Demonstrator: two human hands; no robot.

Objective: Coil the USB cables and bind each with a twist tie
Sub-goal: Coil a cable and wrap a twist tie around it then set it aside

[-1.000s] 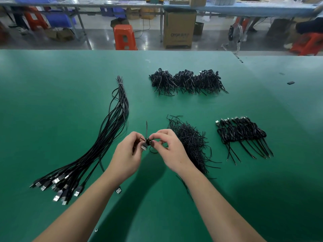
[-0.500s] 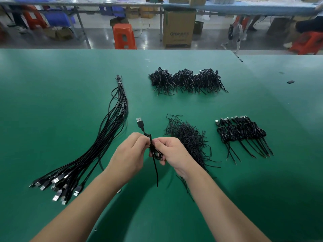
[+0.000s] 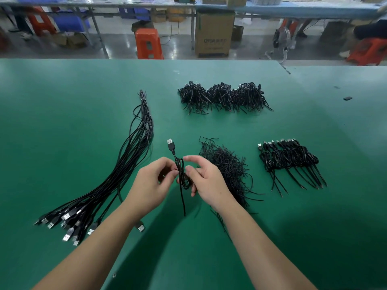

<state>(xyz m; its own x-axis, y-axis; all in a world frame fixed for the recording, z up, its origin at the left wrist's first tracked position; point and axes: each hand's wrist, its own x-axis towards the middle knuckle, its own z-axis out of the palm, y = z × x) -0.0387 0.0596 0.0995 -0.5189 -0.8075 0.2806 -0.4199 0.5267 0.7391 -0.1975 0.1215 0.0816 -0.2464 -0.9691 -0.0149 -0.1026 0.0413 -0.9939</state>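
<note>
A coiled black USB cable [image 3: 181, 174] hangs upright between my hands, its plug [image 3: 170, 143] pointing away from me and its bare tail trailing toward me. My left hand [image 3: 151, 185] pinches the coil at its middle. My right hand [image 3: 206, 178] holds the coil's right side with thumb and fingers, index finger lifted. A long bundle of uncoiled USB cables [image 3: 125, 168] lies to the left. The loose pile of black twist ties [image 3: 226, 166] sits just right of my right hand. A row of coiled, bound cables [image 3: 289, 160] lies further right.
Three heaps of bound cables [image 3: 224, 97] lie at the far centre of the green table [image 3: 62, 114]. A small dark object [image 3: 347, 98] rests at the far right. Beyond the table edge stand an orange stool [image 3: 148, 43] and a cardboard box [image 3: 214, 34].
The cable went from a tight bunch at my fingertips to an upright coil with the plug pointing away. My right hand's fingers have since spread apart on it.
</note>
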